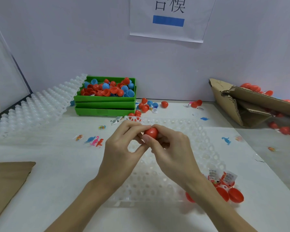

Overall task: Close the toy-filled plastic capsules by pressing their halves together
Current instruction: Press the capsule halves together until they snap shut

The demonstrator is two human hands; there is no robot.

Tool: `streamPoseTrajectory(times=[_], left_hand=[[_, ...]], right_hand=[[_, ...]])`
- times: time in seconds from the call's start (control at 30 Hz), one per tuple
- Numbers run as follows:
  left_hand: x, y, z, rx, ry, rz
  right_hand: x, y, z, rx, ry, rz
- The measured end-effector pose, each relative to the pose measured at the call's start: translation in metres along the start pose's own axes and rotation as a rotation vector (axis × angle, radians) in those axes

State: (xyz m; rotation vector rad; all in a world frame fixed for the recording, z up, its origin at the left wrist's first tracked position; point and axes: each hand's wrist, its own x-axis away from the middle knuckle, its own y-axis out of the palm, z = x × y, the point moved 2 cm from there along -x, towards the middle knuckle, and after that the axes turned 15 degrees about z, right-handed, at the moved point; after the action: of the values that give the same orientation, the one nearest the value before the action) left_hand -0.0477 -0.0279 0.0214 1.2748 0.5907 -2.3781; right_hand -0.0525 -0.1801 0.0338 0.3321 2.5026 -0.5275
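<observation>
A red plastic capsule (151, 132) is held above the clear capsule tray (206, 143) in the middle of the table. My left hand (124, 148) pinches it from the left, thumb on its near side. My right hand (171, 148) grips it from the right with curled fingers. Both halves look joined; the seam is hidden by my fingers. Open red capsule halves (235, 195) holding wrapped toy packets (228, 178) lie at the tray's near right corner.
Stacked green bins (105, 106) of red and blue halves stand at the back. A white tray stack (33, 108) leans at left. A torn cardboard box (251, 104) sits at right. Small toy dinosaurs (95, 141) and loose capsules (164, 104) lie scattered. Brown cardboard (7, 178) lies near left.
</observation>
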Motion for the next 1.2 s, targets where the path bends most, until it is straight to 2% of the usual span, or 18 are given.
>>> streamPoseTrajectory(times=[0.07, 0.17, 0.23, 0.37, 0.5, 0.73, 0.9, 1.03, 1.1, 1.2], left_hand=[[-0.005, -0.003, 0.0, 0.023, -0.068, -0.028], [-0.01, -0.005, 0.0, 0.08, -0.195, -0.105], [-0.011, -0.004, 0.001, 0.114, -0.267, -0.166], [-0.009, -0.003, 0.003, 0.181, -0.325, -0.165], [-0.009, -0.003, -0.002, 0.215, -0.364, -0.163], [-0.009, -0.005, 0.006, 0.147, -0.131, -0.077], [-0.009, -0.006, 0.009, 0.19, -0.116, -0.046], [-0.01, -0.004, 0.004, 0.191, -0.182, -0.114], [-0.008, -0.003, 0.001, 0.228, -0.253, -0.18], [-0.01, -0.003, -0.001, 0.38, -0.427, -0.235]], right_hand=[[-0.004, -0.002, 0.002, -0.168, 0.118, -0.078], [-0.011, -0.006, 0.006, -0.675, 0.527, -0.266], [-0.013, -0.009, 0.004, -0.939, 0.726, -0.387], [-0.01, -0.007, 0.002, -1.109, 0.808, -0.514], [-0.006, 0.0, 0.0, -1.191, 0.895, -0.544], [-0.002, 0.008, -0.005, -1.112, 0.744, -0.478], [-0.001, 0.011, -0.006, -1.135, 0.693, -0.437], [-0.001, 0.011, -0.004, -1.084, 0.651, -0.408], [-0.002, 0.01, -0.002, -0.952, 0.537, -0.349], [-0.009, 0.001, 0.005, -0.469, 0.238, -0.085]])
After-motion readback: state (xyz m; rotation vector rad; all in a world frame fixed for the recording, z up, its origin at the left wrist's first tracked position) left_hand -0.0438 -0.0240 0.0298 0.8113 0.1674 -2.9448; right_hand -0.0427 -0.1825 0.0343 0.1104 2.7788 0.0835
